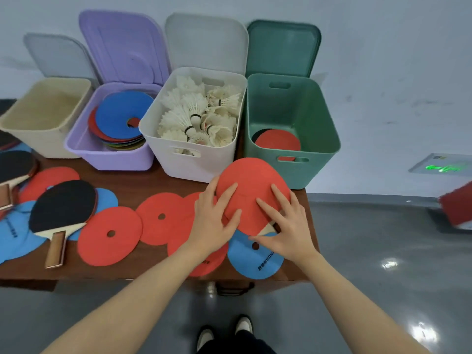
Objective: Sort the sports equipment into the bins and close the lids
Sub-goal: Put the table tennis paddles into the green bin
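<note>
A red-faced table tennis paddle [251, 180] is raised over the table's right end, in front of the green bin [329, 146]. My left hand [213, 223] holds its left edge with digits spread on the red face. My right hand [286, 226] lies on its right side and pinches it near the handle, which is mostly hidden. Another red paddle [278, 141] lies inside the green bin. Red discs [109, 236] and a blue disc [252, 261] lie flat on the table below my hands. A black-faced paddle [63, 205] lies further left.
The white bin [194, 164] holds several shuttlecocks, the purple bin [120, 159] holds stacked discs, and the beige bin [43, 144] looks empty. All lids stand open against the wall. Another black paddle [15, 164] and blue discs lie far left. The table's right edge is close to my right hand.
</note>
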The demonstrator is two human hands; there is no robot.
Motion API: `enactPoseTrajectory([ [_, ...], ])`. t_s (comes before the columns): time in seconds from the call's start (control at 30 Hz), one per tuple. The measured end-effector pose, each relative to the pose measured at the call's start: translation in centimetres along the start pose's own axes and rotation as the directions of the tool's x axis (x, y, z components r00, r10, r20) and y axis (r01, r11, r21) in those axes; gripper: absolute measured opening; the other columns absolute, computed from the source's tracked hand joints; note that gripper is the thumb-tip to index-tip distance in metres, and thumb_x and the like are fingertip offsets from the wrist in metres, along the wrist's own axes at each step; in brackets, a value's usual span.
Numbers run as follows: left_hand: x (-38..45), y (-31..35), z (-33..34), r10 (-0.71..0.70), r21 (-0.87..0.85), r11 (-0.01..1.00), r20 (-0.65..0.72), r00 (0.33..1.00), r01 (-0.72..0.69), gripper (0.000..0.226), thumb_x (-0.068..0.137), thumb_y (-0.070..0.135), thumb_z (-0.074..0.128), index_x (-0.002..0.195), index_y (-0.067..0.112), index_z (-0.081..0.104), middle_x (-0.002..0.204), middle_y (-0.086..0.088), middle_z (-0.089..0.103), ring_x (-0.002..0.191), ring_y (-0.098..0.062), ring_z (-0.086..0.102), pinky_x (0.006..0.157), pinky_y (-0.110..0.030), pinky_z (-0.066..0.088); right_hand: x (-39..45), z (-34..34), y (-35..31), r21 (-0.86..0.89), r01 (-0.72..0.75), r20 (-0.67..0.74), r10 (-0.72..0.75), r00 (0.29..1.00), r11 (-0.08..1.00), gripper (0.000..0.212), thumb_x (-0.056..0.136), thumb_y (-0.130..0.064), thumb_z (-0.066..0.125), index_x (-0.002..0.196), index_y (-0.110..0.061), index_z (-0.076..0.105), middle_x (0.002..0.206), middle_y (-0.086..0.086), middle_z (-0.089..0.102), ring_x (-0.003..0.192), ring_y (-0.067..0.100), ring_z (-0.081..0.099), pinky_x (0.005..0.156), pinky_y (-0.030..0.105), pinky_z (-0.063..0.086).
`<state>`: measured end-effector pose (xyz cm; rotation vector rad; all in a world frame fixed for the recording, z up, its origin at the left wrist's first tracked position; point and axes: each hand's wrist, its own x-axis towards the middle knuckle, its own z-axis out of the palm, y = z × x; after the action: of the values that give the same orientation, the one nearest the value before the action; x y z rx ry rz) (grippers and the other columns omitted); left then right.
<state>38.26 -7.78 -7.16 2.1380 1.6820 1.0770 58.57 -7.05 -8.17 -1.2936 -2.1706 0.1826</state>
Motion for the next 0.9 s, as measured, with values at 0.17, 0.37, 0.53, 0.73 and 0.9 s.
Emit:
enactPoseTrajectory([
  [0.17,1.4,-0.3,-3.7,0.067,0.088,0.994,-0.056,0.996,-0.062,0.053,0.086,0.043,0.052,0.136,0.028,0.043,0.146,-0.011,0.030,0.120,-0.027,0.040,0.096,-0.037,0.030,2.3,-1.3,-2.8,-0.022,0.086,-0.123,-0.088,0.989,0.996,0.077,0.066,-0.067,0.070,0.130,-0.031,0.049,0.147,0.009,0.034,0.133,0.039,0.030,0.098,0.050,0.038],
  [0.37,7.1,0.3,-5.9,0.079,0.186,0.980,-0.024,0.997,-0.073,0.054,0.085,0.048,0.047,0.136,0.031,0.043,0.150,-0.008,0.028,0.120,-0.031,0.039,0.095,-0.046,0.032,7.2,-3.3,-3.0,-0.055,0.033,-0.169,-0.042,0.985,0.998,0.079,0.060,-0.068,0.070,0.127,-0.030,0.054,0.146,0.008,0.038,0.131,0.041,0.034,0.098,0.055,0.038],
  [0.53,12.5,1.6,-5.5,0.059,0.225,0.973,-0.030,0.998,-0.051,0.057,0.082,0.052,0.041,0.136,0.033,0.043,0.149,-0.009,0.030,0.120,-0.034,0.037,0.097,-0.048,0.030,11.6,-5.7,-1.0,-0.102,0.016,-0.187,-0.035,0.982,0.995,0.078,0.058,-0.068,0.068,0.125,-0.030,0.057,0.145,0.004,0.039,0.131,0.038,0.035,0.097,0.052,0.038],
  [0.73,20.9,3.2,-3.2,0.091,0.361,0.926,0.081,0.993,-0.114,0.056,0.089,0.053,0.037,0.142,0.038,0.029,0.154,-0.005,0.017,0.126,-0.031,0.023,0.102,-0.043,0.016,16.4,-6.8,4.1,-0.055,-0.086,-0.239,0.070,0.968,0.995,0.081,0.056,-0.071,0.068,0.125,-0.029,0.058,0.144,0.005,0.041,0.128,0.035,0.041,0.100,0.053,0.039],
  [0.9,26.1,3.2,-0.2,0.007,0.401,0.914,0.128,0.992,-0.058,0.054,0.092,0.052,0.036,0.143,0.037,0.026,0.153,-0.006,0.019,0.128,-0.031,0.025,0.103,-0.045,0.019,20.7,-7.7,8.0,-0.124,-0.117,-0.199,0.091,0.976,0.985,0.082,0.053,-0.072,0.064,0.121,-0.027,0.061,0.141,0.007,0.045,0.122,0.038,0.042,0.099,0.047,0.039],
])
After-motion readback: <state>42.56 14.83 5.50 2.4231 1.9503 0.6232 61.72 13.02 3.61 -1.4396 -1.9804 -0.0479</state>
